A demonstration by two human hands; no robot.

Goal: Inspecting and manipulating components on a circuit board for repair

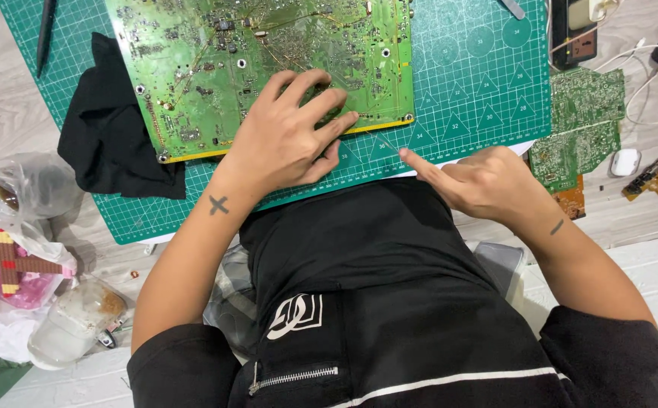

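Note:
A large green circuit board (216, 60) lies on a green cutting mat (480, 83). My left hand (287, 136) rests flat on the board's near edge, fingers spread, holding nothing. My right hand (480, 181) sits at the mat's near edge with the index finger stretched out to the left, its tip on the mat just below the board's near right corner. The other fingers of that hand are curled in. Nothing is held in it.
A black cloth (114, 128) lies under the board's left side. Smaller green circuit boards (582, 125) and white cables (657, 75) lie right of the mat. Clear plastic bags (19, 189), a jar (72, 321) and a brick-built toy (4, 264) sit at left.

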